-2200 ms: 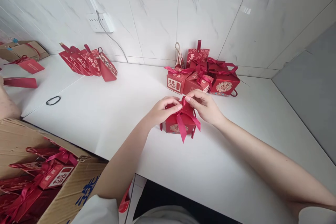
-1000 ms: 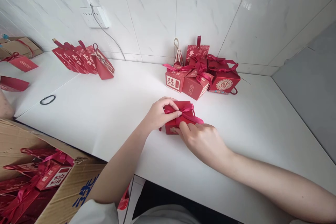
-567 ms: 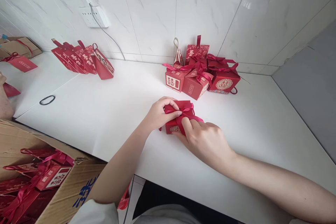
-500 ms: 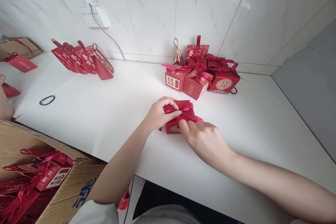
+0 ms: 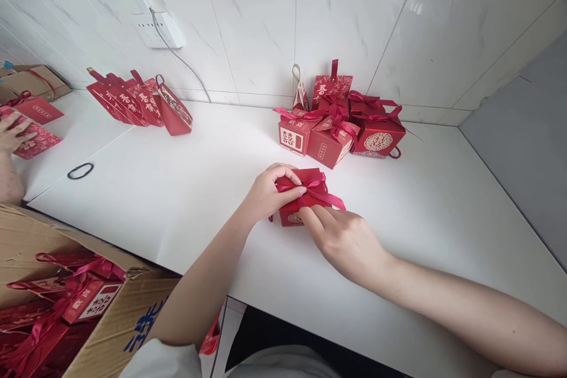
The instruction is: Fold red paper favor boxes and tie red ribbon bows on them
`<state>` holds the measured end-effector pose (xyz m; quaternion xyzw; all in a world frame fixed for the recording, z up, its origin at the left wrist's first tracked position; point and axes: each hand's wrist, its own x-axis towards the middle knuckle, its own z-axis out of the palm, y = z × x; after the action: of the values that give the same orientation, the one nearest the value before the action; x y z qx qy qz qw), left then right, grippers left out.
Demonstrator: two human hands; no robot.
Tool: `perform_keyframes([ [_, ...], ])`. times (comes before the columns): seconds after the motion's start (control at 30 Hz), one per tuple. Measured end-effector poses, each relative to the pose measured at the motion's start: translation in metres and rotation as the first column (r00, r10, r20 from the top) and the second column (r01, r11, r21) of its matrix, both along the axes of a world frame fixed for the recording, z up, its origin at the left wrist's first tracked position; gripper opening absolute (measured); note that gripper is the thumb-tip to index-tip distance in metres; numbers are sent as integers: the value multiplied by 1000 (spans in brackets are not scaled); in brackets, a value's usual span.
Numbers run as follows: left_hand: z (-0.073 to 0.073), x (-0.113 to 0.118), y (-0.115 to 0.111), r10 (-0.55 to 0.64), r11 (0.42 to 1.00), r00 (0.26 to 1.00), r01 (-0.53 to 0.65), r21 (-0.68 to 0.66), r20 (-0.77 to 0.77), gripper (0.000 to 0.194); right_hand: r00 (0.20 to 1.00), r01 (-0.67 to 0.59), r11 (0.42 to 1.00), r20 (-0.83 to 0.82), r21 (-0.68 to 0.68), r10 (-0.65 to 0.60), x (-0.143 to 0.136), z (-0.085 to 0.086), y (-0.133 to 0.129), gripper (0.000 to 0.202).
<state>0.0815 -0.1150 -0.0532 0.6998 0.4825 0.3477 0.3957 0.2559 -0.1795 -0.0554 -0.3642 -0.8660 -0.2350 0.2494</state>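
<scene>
A small red box (image 5: 291, 217) with a round pale emblem stands on the white table in front of me. A pink-red ribbon (image 5: 316, 184) is tied in a bow across its top. My left hand (image 5: 273, 192) pinches the middle of the bow between thumb and index finger. At the front right side of the box is my right hand (image 5: 339, 233), its fingers curled together against the ribbon. What its fingertips hold is hidden under the hand.
Several ribboned red boxes (image 5: 330, 142) stand by the wall. Further left are red triangular boxes (image 5: 175, 111) and a black ring (image 5: 80, 170). Another person's hand (image 5: 11, 133) holds a red patterned box at the left edge. A cardboard carton (image 5: 115, 331) holds more red boxes.
My right hand has shifted slightly down at the ribbon, while my left hand keeps its place. At the left edge, the other person's hand has moved up with a red patterned box.
</scene>
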Motion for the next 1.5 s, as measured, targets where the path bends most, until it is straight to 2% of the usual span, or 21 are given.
perform_keyframes([
  [0.07, 0, 0, 0, 2, 1000, 1000, -2, -2, 1, 16, 998, -59, 998, -23, 2, 59, 0, 0, 1, 29],
  [0.27, 4, 1, -4, 38, 998, 999, -38, -41, -21, 16, 993, -117, 993, -34, -25, 117, 2, 2, 6, 31],
  [0.43, 3, 1, -3, 24, 999, 1000, -24, -37, -2, 16, 966, -257, 965, 26, -49, 259, 8, 2, 14, 27],
  [0.53, 1, 0, -2, 27, 999, 1000, -27, -17, -11, 16, 951, -297, 945, 41, -137, 305, 11, 5, 17, 28],
  [0.63, 1, 0, -2, 22, 998, 999, -24, -50, -24, 19, 941, -305, 902, 51, -306, 336, 18, 18, 19, 28],
  [0.73, 3, 1, -3, 1, 996, 1000, -3, -86, -22, 22, 947, -307, 849, -49, -430, 318, 32, 34, 28, 25],
  [0.8, 4, 2, -4, -27, 997, 999, 26, -74, -16, 21, 963, -269, 886, -137, -377, 234, 41, 38, 39, 25],
  [0.87, 6, 2, -4, -57, 997, 998, 57, -46, -11, 18, 964, -256, 907, -166, -335, 210, 47, 36, 52, 24],
  [1.0, 6, 3, -4, -104, 995, 995, 104, 4, 1, 14, 943, -327, 853, -199, -406, 266, 47, 21, 71, 24],
  [1.1, 4, 3, -2, -123, 992, 992, 123, -4, 16, 15, 946, -320, 882, -164, -347, 278, 42, 15, 75, 24],
  [1.17, 2, 3, -1, -124, 992, 992, 124, -15, 25, 17, 949, -310, 912, -140, -268, 281, 41, 15, 75, 23],
  [1.27, 1, 3, 0, -122, 992, 992, 123, -20, 20, 17, 948, -314, 928, -128, -200, 293, 43, 15, 76, 22],
  [1.37, 1, 2, 0, -124, 992, 992, 124, -21, 8, 15, 943, -317, 928, -168, -196, 287, 46, 12, 80, 21],
  [1.5, 2, 2, 0, -138, 990, 990, 138, -12, -7, 9, 942, -296, 919, -241, -261, 235, 47, 7, 84, 15],
])
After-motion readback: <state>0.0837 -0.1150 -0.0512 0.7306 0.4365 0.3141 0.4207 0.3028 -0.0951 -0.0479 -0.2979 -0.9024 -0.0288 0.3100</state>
